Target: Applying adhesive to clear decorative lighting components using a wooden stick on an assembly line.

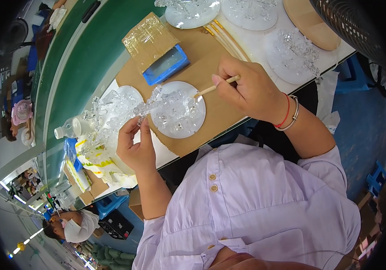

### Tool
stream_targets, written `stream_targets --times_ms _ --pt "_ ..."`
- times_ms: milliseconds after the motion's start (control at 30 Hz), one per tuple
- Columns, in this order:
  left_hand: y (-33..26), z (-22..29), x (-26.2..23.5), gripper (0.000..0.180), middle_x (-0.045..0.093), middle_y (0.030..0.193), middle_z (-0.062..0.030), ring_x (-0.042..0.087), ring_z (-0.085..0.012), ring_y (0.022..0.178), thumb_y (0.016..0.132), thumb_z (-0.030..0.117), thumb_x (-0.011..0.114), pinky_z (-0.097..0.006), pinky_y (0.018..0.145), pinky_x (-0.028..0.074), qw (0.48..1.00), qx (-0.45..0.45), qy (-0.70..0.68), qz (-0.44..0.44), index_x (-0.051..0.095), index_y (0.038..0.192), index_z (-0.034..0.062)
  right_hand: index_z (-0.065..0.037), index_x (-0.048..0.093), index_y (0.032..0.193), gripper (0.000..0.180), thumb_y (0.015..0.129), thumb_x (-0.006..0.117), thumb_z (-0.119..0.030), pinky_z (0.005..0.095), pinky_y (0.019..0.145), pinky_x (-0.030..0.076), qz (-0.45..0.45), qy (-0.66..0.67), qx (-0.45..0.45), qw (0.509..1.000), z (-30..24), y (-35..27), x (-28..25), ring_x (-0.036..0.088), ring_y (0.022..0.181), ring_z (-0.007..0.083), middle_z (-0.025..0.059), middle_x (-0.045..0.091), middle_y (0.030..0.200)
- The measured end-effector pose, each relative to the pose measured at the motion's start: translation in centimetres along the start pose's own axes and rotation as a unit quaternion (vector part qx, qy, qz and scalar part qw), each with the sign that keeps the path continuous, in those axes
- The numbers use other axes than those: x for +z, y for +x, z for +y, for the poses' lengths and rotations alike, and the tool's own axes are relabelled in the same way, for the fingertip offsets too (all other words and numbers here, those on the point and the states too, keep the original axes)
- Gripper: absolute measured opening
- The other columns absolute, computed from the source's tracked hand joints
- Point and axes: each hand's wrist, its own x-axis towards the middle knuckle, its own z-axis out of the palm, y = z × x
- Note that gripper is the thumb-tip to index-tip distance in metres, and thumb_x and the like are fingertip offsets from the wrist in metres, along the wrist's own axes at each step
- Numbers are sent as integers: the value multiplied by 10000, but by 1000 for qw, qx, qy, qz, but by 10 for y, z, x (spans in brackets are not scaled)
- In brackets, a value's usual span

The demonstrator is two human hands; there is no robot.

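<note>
Pinched between the thumb and fingers of my left hand [134, 146] is a clear, knobbly plastic piece [148, 105], held over the left edge of a round white plate [166, 130]. Several clear crystal-like pieces [179, 108] are heaped on that plate. My right hand [252, 90] is closed round a thin wooden stick [212, 89], slanting down to the left. Its tip is at the plate's upper right, close to the clear pieces; whether it touches them I cannot tell.
A blue tray [185, 63] sits partly under a taped cardboard cover [150, 38] on a brown cardboard sheet [217, 119]. More loaded white plates [287, 74], thin sticks [229, 38], a clear bottle [69, 128] and a dark fan grille [348, 22] stand around. People sit farther left.
</note>
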Motion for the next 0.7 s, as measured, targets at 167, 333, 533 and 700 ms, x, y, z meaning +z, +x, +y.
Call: stream_targets --times_ms 167,333,533,700 --pt "0 -2 0 191 693 864 -82 654 -131 763 800 59 761 -246 732 526 1000 0 -5 3 671 949 -18 -8 484 766 146 876 575 -39 317 497 391 -22 -3 -19 1000 -4 -12 -2 509 531 230 107 529 638" --pt "0 1 1 187 694 869 -83 656 -131 766 798 52 759 -249 732 528 1000 1 -2 2 673 948 -18 -17 488 772 134 858 588 -33 327 497 403 7 -20 -80 997 -7 -16 2 518 538 258 108 540 666" --pt "0 0 1 189 695 866 -88 662 -142 762 788 44 761 -254 725 530 1000 16 -2 0 676 945 -19 -35 483 762 138 832 597 -4 330 490 424 0 -76 -174 982 -18 -38 7 529 540 270 105 566 693" --pt "-3 -1 -1 191 694 853 -90 664 -148 754 785 49 763 -258 708 528 1000 19 -4 3 677 944 -14 -33 486 762 139 817 603 19 332 486 440 15 -91 -182 979 -14 -49 3 552 546 261 112 598 732"
